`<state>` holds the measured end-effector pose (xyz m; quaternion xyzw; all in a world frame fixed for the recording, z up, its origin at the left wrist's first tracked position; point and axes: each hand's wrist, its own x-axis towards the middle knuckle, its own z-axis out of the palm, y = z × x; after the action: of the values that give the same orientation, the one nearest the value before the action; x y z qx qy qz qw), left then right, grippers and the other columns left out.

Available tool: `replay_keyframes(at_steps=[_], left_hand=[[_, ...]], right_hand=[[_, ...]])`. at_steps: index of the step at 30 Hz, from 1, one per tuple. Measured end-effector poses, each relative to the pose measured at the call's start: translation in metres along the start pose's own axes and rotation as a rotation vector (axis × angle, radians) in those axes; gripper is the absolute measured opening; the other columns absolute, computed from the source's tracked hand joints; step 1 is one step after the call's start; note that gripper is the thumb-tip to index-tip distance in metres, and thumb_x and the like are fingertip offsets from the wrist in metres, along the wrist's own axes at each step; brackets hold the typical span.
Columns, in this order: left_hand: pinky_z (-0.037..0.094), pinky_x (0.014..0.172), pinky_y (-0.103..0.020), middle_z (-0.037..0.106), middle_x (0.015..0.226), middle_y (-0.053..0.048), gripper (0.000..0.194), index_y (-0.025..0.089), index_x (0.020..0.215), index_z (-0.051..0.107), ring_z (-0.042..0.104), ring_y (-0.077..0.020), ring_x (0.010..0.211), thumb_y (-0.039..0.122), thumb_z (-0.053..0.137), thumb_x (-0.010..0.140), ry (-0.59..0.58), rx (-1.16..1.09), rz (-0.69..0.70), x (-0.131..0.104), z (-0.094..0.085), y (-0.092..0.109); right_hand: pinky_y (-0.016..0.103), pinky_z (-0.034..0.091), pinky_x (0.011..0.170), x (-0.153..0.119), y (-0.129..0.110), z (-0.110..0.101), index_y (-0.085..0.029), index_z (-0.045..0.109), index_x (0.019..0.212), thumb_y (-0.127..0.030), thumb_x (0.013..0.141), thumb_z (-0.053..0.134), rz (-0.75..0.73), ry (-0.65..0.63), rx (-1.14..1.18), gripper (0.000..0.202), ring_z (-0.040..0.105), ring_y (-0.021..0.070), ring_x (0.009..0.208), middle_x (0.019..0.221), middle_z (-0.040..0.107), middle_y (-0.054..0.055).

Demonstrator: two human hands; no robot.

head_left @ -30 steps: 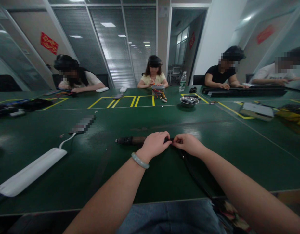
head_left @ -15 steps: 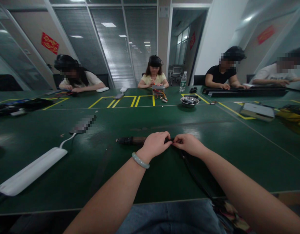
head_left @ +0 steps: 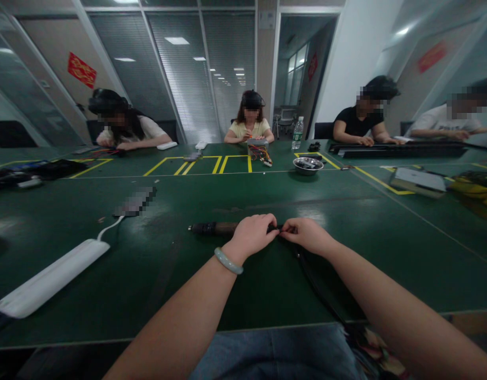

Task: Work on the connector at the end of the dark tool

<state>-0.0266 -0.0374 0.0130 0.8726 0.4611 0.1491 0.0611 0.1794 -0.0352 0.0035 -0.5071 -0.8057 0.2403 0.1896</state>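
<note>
A dark corded electric screwdriver (head_left: 223, 228) lies across the green table in front of me, its tip pointing left. My left hand (head_left: 254, 232), with a pale bangle at the wrist, is closed over its rear part and hides much of the body. Close beside it on the right, my right hand (head_left: 302, 234) pinches the cord at the screwdriver's back end. The exact spot between those fingertips is too small and dark to make out. From there the black cord (head_left: 312, 282) runs down over the table's near edge.
On the left lie a white power strip (head_left: 53, 277) and a phone (head_left: 135, 201) joined by a white cable. Further back are a metal bowl (head_left: 307, 165) of small parts, a water bottle (head_left: 297, 133) and a white box (head_left: 419, 181). Several people sit across the table.
</note>
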Motion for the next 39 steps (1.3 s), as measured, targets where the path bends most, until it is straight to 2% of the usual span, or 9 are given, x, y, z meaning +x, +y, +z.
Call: replay_keyframes(at_steps=[5, 12, 24, 32, 39], left_hand=[[0.045, 0.073, -0.032, 0.064, 0.096, -0.003, 0.028, 0.024, 0.101, 0.056, 0.060, -0.0212, 0.091, 0.048, 0.044, 0.093, 0.006, 0.000, -0.007, -0.0007, -0.0019, 0.0019], [0.046, 0.076, -0.032, 0.063, 0.101, -0.003, 0.027, 0.024, 0.105, 0.055, 0.060, -0.0212, 0.093, 0.047, 0.049, 0.091, -0.041, 0.000, -0.036, -0.0005, -0.0041, 0.0034], [0.046, 0.076, -0.032, 0.064, 0.101, -0.003, 0.027, 0.024, 0.104, 0.055, 0.060, -0.0207, 0.094, 0.047, 0.045, 0.093, -0.035, -0.003, -0.031, -0.0005, -0.0053, 0.0039], [0.046, 0.081, -0.034, 0.064, 0.102, -0.004, 0.026, 0.025, 0.106, 0.055, 0.060, -0.0223, 0.097, 0.045, 0.051, 0.090, -0.038, 0.046, -0.036, 0.0008, -0.0029, 0.0038], [0.046, 0.077, -0.033, 0.063, 0.101, -0.002, 0.026, 0.025, 0.105, 0.055, 0.060, -0.0210, 0.094, 0.046, 0.048, 0.092, -0.036, 0.021, -0.025, -0.0004, -0.0046, 0.0043]], right_hand=[[0.025, 0.042, 0.060, 0.0006, 0.0005, 0.0000, -0.022, 0.068, 0.084, -0.037, 0.082, 0.061, 0.005, -0.010, 0.003, 0.016, 0.063, 0.0152, 0.068, 0.077, 0.071, -0.001], [0.025, 0.043, 0.062, 0.0006, 0.0002, -0.0010, -0.023, 0.069, 0.084, -0.037, 0.081, 0.061, 0.008, -0.008, -0.012, 0.016, 0.063, 0.0158, 0.070, 0.080, 0.071, 0.000], [0.025, 0.043, 0.061, -0.0010, -0.0021, -0.0012, -0.023, 0.068, 0.083, -0.037, 0.082, 0.061, 0.007, -0.002, 0.009, 0.016, 0.063, 0.0149, 0.068, 0.077, 0.070, -0.001], [0.025, 0.043, 0.060, 0.0008, 0.0013, 0.0001, -0.023, 0.068, 0.084, -0.036, 0.082, 0.061, -0.004, -0.005, 0.020, 0.015, 0.063, 0.0146, 0.067, 0.077, 0.070, -0.001], [0.025, 0.043, 0.061, -0.0003, 0.0001, -0.0003, -0.023, 0.069, 0.083, -0.037, 0.082, 0.061, 0.001, 0.002, 0.005, 0.016, 0.063, 0.0154, 0.069, 0.079, 0.071, -0.001]])
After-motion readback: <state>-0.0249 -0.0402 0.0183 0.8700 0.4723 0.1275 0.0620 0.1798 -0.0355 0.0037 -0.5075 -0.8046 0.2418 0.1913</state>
